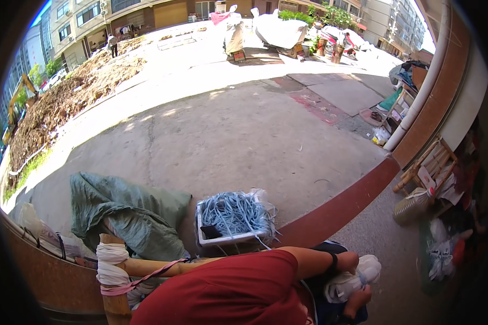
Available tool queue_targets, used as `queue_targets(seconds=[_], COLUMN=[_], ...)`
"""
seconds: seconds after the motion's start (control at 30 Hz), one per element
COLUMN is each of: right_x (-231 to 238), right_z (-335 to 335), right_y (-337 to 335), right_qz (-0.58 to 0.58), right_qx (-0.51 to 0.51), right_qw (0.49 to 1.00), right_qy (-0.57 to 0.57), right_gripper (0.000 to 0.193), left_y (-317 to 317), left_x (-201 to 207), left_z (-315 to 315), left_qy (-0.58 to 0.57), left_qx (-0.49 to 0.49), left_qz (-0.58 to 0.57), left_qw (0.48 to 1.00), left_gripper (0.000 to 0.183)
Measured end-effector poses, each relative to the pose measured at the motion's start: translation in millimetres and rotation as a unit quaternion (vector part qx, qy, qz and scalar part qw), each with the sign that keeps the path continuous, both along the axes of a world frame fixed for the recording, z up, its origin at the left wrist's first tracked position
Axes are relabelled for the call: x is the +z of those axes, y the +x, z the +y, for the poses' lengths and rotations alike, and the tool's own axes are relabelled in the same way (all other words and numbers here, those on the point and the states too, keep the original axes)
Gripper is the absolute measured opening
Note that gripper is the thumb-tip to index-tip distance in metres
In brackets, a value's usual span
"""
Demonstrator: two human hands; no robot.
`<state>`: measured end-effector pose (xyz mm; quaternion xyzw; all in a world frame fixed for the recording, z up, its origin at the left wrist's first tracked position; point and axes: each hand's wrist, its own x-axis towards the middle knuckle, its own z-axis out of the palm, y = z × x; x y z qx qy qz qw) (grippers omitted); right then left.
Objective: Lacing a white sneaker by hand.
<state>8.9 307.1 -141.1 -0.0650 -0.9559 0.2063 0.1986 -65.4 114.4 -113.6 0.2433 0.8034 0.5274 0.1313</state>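
White bundle (pixel 352 279) lengthwise between both hands

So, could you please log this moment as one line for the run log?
right hand: on white bundle | left hand: under bundle | nearby: crate of blue cords, green tarp | setting: concrete yard

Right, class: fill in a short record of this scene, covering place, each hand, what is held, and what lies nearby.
Place: concrete yard beside a building, in sunlight
Left hand: curled over the top of the white bundle; black band on the wrist
Right hand: under the bundle, gripping it
In front: white tray heaped with blue cords
Left of the tray: crumpled green tarp
Lower left: wooden post wrapped in white strips
Right: wooden chair
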Motion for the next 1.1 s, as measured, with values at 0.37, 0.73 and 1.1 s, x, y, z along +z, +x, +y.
queue_targets(seconds=[0.37, 0.73, 1.1], right_x=[23.1, 108.5, 44.9], right_z=[25.9, -51.1, -19.6], right_y=[-3.4, 25.1, 7.2], right_qz=[-0.034, 0.052, 0.055], right_qx=[0.208, 0.485, 0.174], right_qw=[0.965, 0.872, 0.983], right_qy=[0.154, 0.053, -0.003], right_gripper=[0.003, 0.006, 0.011], left_y=[-3.5, -5.3, -10.2], left_x=[-21.4, -21.1, -4.5], left_z=[20.6, -1.4, 6.3], left_qy=[0.032, 0.111, 0.203], left_qx=[0.035, 0.06, -0.012], left_qz=[0.012, -0.131, -0.292], left_qw=[0.999, 0.983, 0.935], left_gripper=[0.011, 0.012, 0.003])
